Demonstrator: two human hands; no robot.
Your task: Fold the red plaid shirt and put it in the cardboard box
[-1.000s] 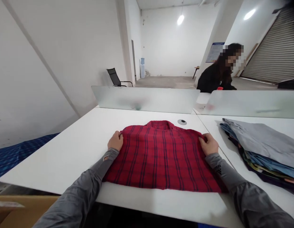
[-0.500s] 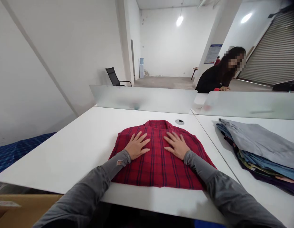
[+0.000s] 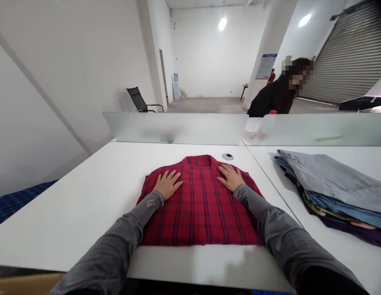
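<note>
A red plaid shirt (image 3: 198, 205) with dark stripes lies folded on the white table (image 3: 70, 205), its collar pointing away from me. My left hand (image 3: 167, 184) rests flat on the shirt's upper left part, fingers spread. On the upper right part, near the shoulder, my right hand (image 3: 231, 178) lies flat with its fingers slightly apart. Neither hand grips the cloth. Both forearms are in grey sleeves.
A stack of folded clothes (image 3: 331, 184), grey on top, lies on the right-hand table. Frosted dividers (image 3: 178, 128) run along the back edge. Beyond them a person in black (image 3: 270, 98) leans over. A cardboard box (image 3: 27, 284) stands at the lower left.
My hands have slid outward on the shirt, farther apart toward its shoulders. The view has shifted a little to the right. The other person's hand no longer shows above the divider.
</note>
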